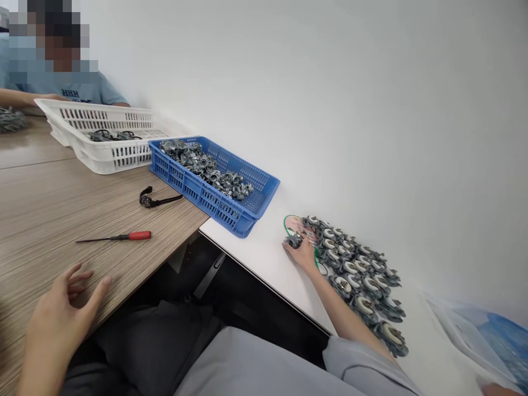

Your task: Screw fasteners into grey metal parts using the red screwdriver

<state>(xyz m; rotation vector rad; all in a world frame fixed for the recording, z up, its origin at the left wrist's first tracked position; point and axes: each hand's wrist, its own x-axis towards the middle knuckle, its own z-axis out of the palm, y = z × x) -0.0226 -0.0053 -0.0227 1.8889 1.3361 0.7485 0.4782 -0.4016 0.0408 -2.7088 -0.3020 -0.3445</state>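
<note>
My right hand (302,252) reaches out over the white table (256,253) and closes on a small metal caster part (294,240) at the near end of a heap of caster wheels (363,278) laid along the wall. My left hand (61,319) hovers over the wooden table (49,209) with its fingers spread, holding nothing. A red-handled screwdriver (119,237) lies a little beyond the left hand.
A blue crate (247,209) with several metal fittings (202,165) straddles both tables. A white basket (111,154) stands behind it, and a black wristwatch (154,199) lies beside it. Another person (53,77) sits at the far left. Clear plastic bags (482,335) lie at the right.
</note>
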